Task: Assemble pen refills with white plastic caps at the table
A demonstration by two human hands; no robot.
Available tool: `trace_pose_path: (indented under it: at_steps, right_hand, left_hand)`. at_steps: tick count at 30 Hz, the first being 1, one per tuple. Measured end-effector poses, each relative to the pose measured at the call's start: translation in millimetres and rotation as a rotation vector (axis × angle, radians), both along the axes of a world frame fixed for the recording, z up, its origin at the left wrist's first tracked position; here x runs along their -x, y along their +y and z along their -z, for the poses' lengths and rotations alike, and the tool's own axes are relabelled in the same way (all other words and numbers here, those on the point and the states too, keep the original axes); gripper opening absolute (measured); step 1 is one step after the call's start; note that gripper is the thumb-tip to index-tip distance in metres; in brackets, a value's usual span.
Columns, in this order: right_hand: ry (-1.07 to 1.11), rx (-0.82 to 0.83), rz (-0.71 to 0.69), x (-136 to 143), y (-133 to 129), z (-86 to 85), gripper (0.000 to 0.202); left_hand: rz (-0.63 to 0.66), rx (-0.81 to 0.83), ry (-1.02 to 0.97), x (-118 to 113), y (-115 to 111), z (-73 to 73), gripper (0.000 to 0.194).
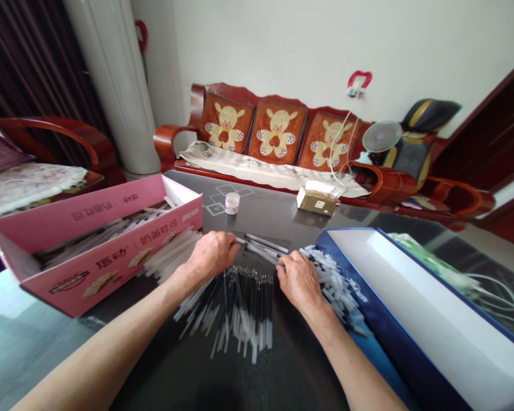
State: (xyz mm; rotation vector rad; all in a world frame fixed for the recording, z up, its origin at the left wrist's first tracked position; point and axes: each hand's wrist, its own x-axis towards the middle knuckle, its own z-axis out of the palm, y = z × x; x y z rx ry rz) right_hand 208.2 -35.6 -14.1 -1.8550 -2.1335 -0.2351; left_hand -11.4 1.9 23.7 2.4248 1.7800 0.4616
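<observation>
My left hand is closed in a pinch at the left end of a few pen refills lying across the table between my hands. My right hand is closed with curled fingers at their right end; what lies under its fingertips is hidden. Below and between my hands, a fanned pile of dark pen refills has its metal tips pointing away and pale ends toward me. Right of my right hand is a heap of short translucent caps. Longer translucent tubes lie left of my left hand.
A pink cardboard box holding more tubes stands at left. A long blue box with white inside stands at right, a green plastic bag beyond it. A small round jar and a tissue box stand farther back.
</observation>
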Motion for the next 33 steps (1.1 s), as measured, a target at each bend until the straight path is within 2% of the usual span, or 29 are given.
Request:
trace_pose_path:
  at_steps: [4,7,12,15,17,18,21,23,25,28,33]
  right_hand:
    - [0.338,-0.012,-0.096,11,-6,-15.9,0.015]
    - [0.664,0.11,-0.155,26,-13,-22.8,0.013]
    - [1.058,0.376,-0.261,48,-24,-21.5,0.017]
    - [1.221,0.458,-0.35,49,-24,-17.8,0.021]
    - [1.294,0.43,-0.296,45,-20,-14.3,0.024]
    - [1.337,0.392,-0.235,43,-17,-12.2,0.026]
    - [1.52,0.266,-0.102,36,-9,-5.3,0.033]
    - [1.648,0.229,-0.088,34,-6,-1.2,0.038]
    - [1.71,0.231,-0.094,34,-5,2.1,0.039]
    - [1.721,0.254,-0.079,36,-6,5.1,0.037]
    - [1.724,0.302,-0.043,35,-6,6.6,0.036]
  left_hand:
    - [-0.011,0.053,-0.289,-7,-2,1.1,0.033]
    - [0.023,0.183,-0.657,-13,-3,4.7,0.043]
    - [0.087,0.453,-1.289,-24,-10,1.8,0.051]
    - [0.131,0.566,-1.442,-27,-14,-2.9,0.046]
    - [0.171,0.521,-1.362,-27,-15,-4.7,0.04]
    - [0.194,0.455,-1.258,-27,-16,-5.1,0.037]
    - [0.24,0.149,-0.76,-26,-21,-4.3,0.033]
    - [0.225,-0.034,-0.42,-26,-24,-2.4,0.034]
    - [0.197,-0.115,-0.191,-27,-28,0.4,0.034]
    - [0.22,-0.143,-0.018,-29,-30,5.1,0.036]
    - [0.293,-0.216,0.121,-31,-30,11.4,0.035]
